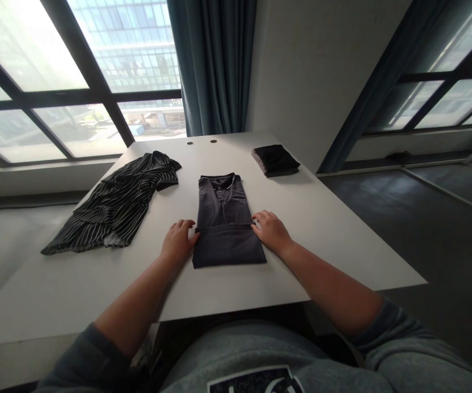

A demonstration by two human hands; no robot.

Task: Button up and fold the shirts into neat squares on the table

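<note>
A dark grey polo shirt point(223, 215) lies on the white table point(321, 229) in front of me, folded into a narrow strip with its lower part turned up over the body. My left hand point(178, 240) rests at the shirt's left edge, fingers curled at the fold line. On the shirt's right edge sits my right hand point(272, 230), its fingertips on the same fold. Whether either hand pinches the cloth or only presses on it is unclear.
A black-and-white striped shirt point(115, 204) lies spread and rumpled on the table's left part. A folded black garment point(275, 159) sits at the far right corner. Windows and a dark curtain point(213, 65) stand behind the table. Dark floor lies to the right.
</note>
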